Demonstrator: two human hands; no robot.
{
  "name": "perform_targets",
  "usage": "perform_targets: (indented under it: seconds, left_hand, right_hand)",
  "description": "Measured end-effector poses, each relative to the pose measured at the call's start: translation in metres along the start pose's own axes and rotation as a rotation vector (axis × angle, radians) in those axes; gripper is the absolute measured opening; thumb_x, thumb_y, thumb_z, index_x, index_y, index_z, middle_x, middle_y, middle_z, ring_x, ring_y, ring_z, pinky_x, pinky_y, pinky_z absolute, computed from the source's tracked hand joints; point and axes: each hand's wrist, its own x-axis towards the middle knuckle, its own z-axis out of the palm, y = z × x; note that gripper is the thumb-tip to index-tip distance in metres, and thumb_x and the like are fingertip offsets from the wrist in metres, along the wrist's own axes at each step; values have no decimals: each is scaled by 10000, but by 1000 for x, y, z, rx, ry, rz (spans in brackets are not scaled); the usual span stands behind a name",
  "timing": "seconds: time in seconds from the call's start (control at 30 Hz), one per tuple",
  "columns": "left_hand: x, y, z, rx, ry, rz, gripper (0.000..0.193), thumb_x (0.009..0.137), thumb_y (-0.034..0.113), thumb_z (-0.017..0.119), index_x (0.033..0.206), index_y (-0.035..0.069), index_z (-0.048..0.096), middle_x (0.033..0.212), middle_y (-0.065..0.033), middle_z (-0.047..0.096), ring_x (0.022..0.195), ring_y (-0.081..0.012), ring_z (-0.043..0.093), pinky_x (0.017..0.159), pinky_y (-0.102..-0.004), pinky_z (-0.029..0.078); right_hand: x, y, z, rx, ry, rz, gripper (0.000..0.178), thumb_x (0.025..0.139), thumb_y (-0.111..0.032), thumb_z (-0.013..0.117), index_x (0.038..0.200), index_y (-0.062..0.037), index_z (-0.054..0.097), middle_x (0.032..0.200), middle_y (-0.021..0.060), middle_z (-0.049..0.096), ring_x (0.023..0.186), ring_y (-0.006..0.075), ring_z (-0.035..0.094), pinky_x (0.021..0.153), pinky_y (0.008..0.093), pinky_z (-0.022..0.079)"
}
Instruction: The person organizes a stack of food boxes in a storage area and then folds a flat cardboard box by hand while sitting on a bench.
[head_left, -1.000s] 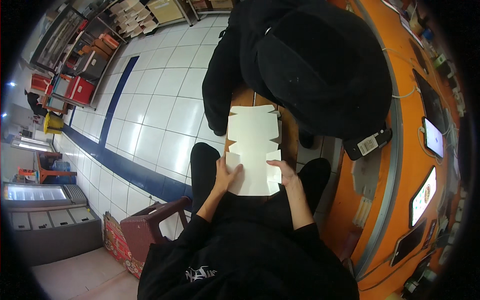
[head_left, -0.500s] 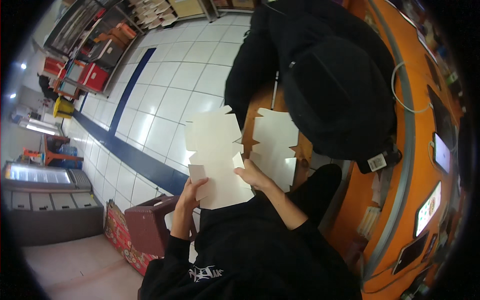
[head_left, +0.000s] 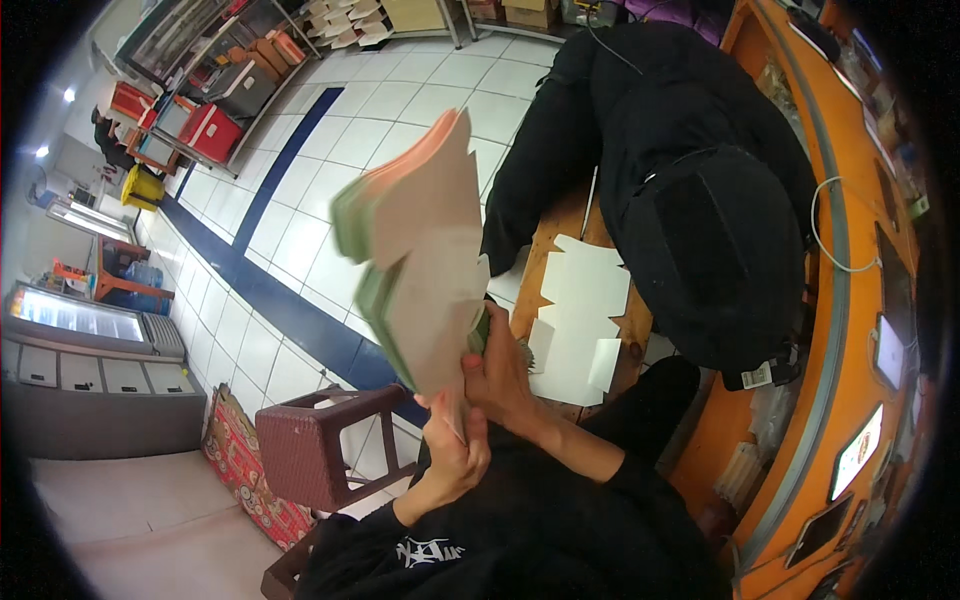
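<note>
Both hands grip a stack of flat cardboard box blanks (head_left: 425,250), raised on edge above the lap: left hand (head_left: 455,455) pinches the bottom, right hand (head_left: 500,370) apparently clamps the side. More white blanks (head_left: 580,320) lie on the wooden bench (head_left: 545,260) just beside; red crate (head_left: 210,130) far left.

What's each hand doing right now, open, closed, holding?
Left hand: closed on the lower edge of the flat cardboard box blank.
Right hand: closed grip on the same blank, from its right side.

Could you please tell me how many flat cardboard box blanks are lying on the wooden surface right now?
2, as far as shows: an upper white blank and a lower white blank overlapping below it on the wooden surface. More may lie hidden underneath.
</note>
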Motion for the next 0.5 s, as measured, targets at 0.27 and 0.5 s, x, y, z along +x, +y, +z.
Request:
perform_targets:
  seconds: [0.27,0.5]
  left_hand:
    - [38,-62,-47,-224,-23,-374,301,933,179,472,1115,-62,474,934,-107,586,840,-181,550,749,-300,438]
    - [52,-75,-13,-519,156,-525,260,916,242,517,1027,8,545,901,-59,581,806,-125,547,688,-282,455]
  right_hand:
    - [22,-31,-31,-24,-261,180,290,873,-114,478,1109,39,412,836,243,569,785,392,583,696,407,449]
    - [-7,-69,-5,-305,-219,70,355,779,-31,520,1097,56,390,836,272,559,728,434,572,640,483,456]
